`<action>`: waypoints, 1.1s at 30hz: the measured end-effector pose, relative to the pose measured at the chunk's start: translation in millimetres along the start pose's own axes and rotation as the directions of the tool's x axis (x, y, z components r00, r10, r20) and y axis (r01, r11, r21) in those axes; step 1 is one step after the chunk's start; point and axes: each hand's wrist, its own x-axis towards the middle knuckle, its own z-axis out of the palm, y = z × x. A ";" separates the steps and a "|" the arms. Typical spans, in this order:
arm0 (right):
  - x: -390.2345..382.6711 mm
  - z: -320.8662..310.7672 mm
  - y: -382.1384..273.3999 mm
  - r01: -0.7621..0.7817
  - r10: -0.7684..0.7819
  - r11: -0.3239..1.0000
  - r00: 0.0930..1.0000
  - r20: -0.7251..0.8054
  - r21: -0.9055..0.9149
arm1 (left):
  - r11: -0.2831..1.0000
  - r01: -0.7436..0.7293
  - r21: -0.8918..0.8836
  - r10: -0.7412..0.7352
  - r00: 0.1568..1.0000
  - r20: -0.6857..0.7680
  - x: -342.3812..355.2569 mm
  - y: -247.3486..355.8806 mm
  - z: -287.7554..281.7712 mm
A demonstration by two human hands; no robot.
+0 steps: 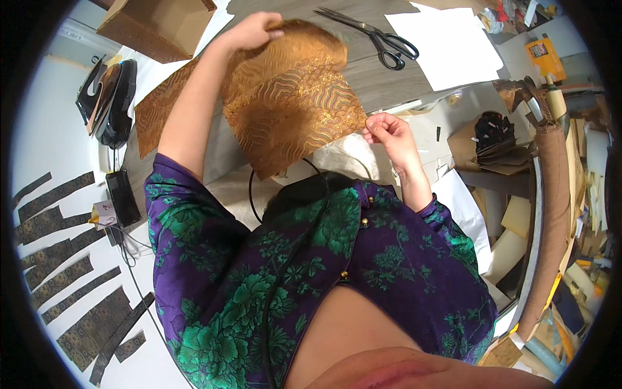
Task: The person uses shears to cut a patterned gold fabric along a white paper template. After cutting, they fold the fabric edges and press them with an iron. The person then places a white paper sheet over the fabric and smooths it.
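Note:
A piece of gold brocade fabric (298, 110) with a wavy pattern hangs at the near edge of the grey table (382, 91). My left hand (253, 32) is closed on its far edge at the top, where it curves over. My right hand (389, 135) pinches its right corner between thumb and fingers. Another gold piece (155, 117) lies to the left, partly behind my left forearm. Black-handled scissors (391, 45) lie open-handled beside white paper (447, 48) at the back right.
A cardboard box (149, 29) stands back left. An iron-like black tool (113, 97) and a black power brick (123, 198) sit at the left, near dark fabric strips (91, 324). At the right are fabric rolls (549, 227), a container (486, 142) and piled scraps. Black cables loop below the fabric.

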 end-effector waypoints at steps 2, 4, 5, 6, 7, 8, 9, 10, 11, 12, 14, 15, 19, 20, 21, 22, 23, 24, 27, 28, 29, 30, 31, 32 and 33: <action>-0.6 1.9 -2.7 0.016 -0.016 1.000 1.000 0.016 0.003 | 0.998 0.058 -0.038 -0.067 0.955 -0.289 -1.3 -3.7 -13.9; -0.8 4.4 -8.4 0.011 -0.012 1.000 1.000 0.025 0.020 | 0.999 0.034 -0.017 -0.036 0.995 -0.088 -0.8 12.4 -6.1; -0.7 6.1 -12.2 -0.003 0.001 0.999 0.999 0.033 0.040 | 1.000 0.024 -0.008 -0.024 1.000 0.014 -3.4 26.8 -1.3; -0.2 6.0 -14.1 -0.017 0.014 0.998 0.999 0.042 0.059 | 1.000 0.014 0.000 -0.014 0.993 0.115 -5.5 33.8 2.0; 0.7 5.6 -13.3 -0.050 0.043 0.993 0.997 0.069 0.105 | 0.999 -0.018 -0.044 0.022 0.996 0.085 -5.4 29.4 9.0; 1.2 5.6 -15.0 -0.061 0.050 0.990 0.994 0.094 0.124 | 0.999 0.033 -0.037 -0.030 0.996 0.080 -5.5 23.7 10.9; 1.7 7.1 -18.6 -0.074 0.057 0.987 0.991 0.121 0.143 | 0.996 0.087 -0.029 -0.084 0.994 0.074 -5.0 17.4 11.1; 0.0 9.1 -19.2 -0.091 0.070 0.982 0.989 0.129 0.166 | 0.991 0.128 -0.031 -0.125 0.989 0.082 -2.3 18.6 13.0; -0.3 7.4 -16.9 -0.073 0.053 0.978 0.993 0.107 0.194 | 0.998 0.025 -0.053 -0.040 0.953 -0.301 -13.4 45.2 8.8; -0.6 9.5 -16.3 -0.051 0.030 0.977 0.994 0.103 0.208 | 0.997 -0.063 -0.046 0.019 0.764 -0.645 -44.1 82.6 6.8; 0.3 18.8 -18.6 -0.015 -0.013 0.974 0.992 0.122 0.225 | 0.893 -0.074 -0.443 -0.147 0.883 -0.445 -90.0 138.1 41.0; 0.3 23.7 -22.2 0.006 -0.040 0.973 0.989 0.144 0.229 | 0.803 -0.051 -0.593 -0.203 0.913 -0.354 -107.6 162.5 58.5; 7.5 37.2 -28.3 0.023 -0.090 0.963 0.967 0.240 0.267 | 0.582 -0.129 -0.803 -0.319 0.872 -0.372 -135.4 197.7 100.6; 10.7 39.8 -25.9 0.049 -0.122 0.961 0.958 0.259 0.270 | 0.559 -0.131 -0.818 -0.330 0.871 -0.365 -137.3 198.4 103.9; 14.1 41.8 -23.0 0.074 -0.153 0.959 0.948 0.278 0.274 | 0.536 -0.133 -0.833 -0.340 0.870 -0.357 -138.8 198.5 106.8; 16.8 46.7 -21.0 0.100 -0.188 0.954 0.935 0.302 0.284 | 0.504 -0.139 -0.852 -0.359 0.864 -0.353 -140.8 198.1 108.3; 17.1 53.5 -21.8 0.125 -0.199 0.960 0.934 0.296 0.252 | 0.463 -0.143 -0.875 -0.385 0.857 -0.343 -142.6 196.8 109.4; 18.2 58.0 -21.3 0.132 -0.207 0.959 0.931 0.299 0.252 | 0.422 -0.148 -0.894 -0.413 0.847 -0.335 -144.2 195.9 110.0; 22.3 67.2 -22.3 0.144 -0.233 0.949 0.920 0.316 0.279 | 0.383 -0.159 -0.910 -0.478 0.809 -0.342 -149.1 194.0 107.6; 22.5 69.1 -22.2 0.153 -0.236 0.952 0.919 0.316 0.266 | 0.365 -0.087 -0.927 -0.533 0.797 -0.285 -151.7 196.1 104.1; 22.6 71.0 -22.0 0.162 -0.240 0.954 0.919 0.314 0.253 | 0.275 -0.088 -0.957 -0.570 0.787 -0.236 -151.7 194.4 104.0; 22.6 72.3 -22.1 0.171 -0.243 0.955 0.918 0.312 0.241 | 0.182 -0.091 -0.979 -0.603 0.776 -0.185 -150.8 191.7 103.9; 23.1 73.6 -23.3 0.189 -0.246 0.961 0.917 0.313 0.204 | 0.058 -0.136 -0.989 -0.615 0.776 -0.142 -149.6 188.0 104.1; 23.1 74.1 -23.9 0.197 -0.249 0.962 0.919 0.307 0.190 | -0.067 -0.179 -0.982 -0.621 0.777 -0.099 -148.1 183.9 104.6; 22.7 74.0 -24.5 0.206 -0.252 0.963 0.920 0.302 0.176 | -0.190 -0.220 -0.957 -0.621 0.782 -0.056 -147.3 181.1 104.4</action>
